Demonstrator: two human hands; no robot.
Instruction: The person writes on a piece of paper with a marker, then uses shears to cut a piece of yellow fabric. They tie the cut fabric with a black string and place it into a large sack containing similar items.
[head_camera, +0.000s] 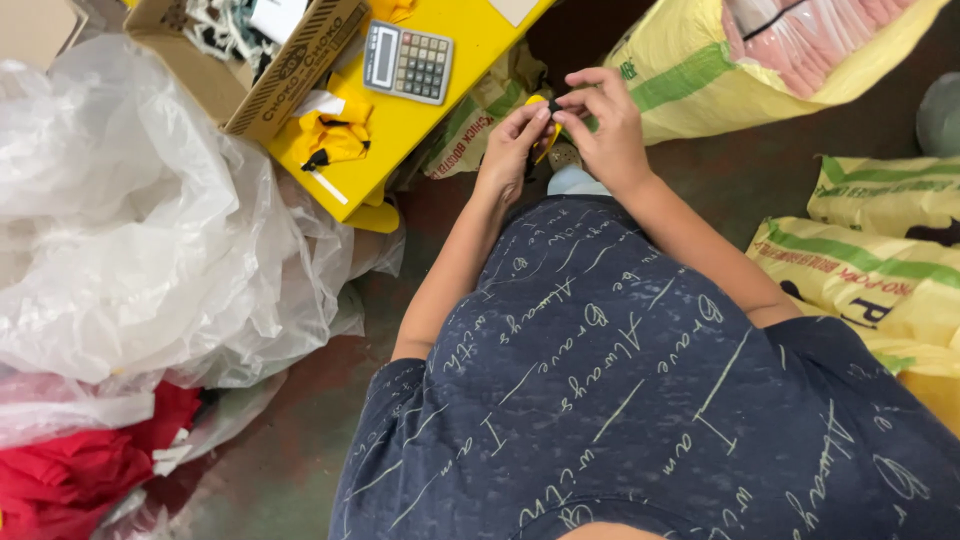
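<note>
Both hands meet in front of my body over a dark floor. My left hand (512, 145) and my right hand (603, 125) pinch the same small yellow piece with a black part (548, 108) between their fingertips. Most of that piece is hidden by the fingers. A yellow table (455, 20) stands just left of the hands, with a grey calculator (407, 61) and a folded yellow cloth item with black trim (333, 133) on it.
An open cardboard box (262, 70) sits on the table's left end. Crumpled clear plastic sheeting (140, 220) fills the left side, with red fabric (70, 475) below it. Yellow-green woven sacks (880, 270) lie at the right and behind the hands (700, 80).
</note>
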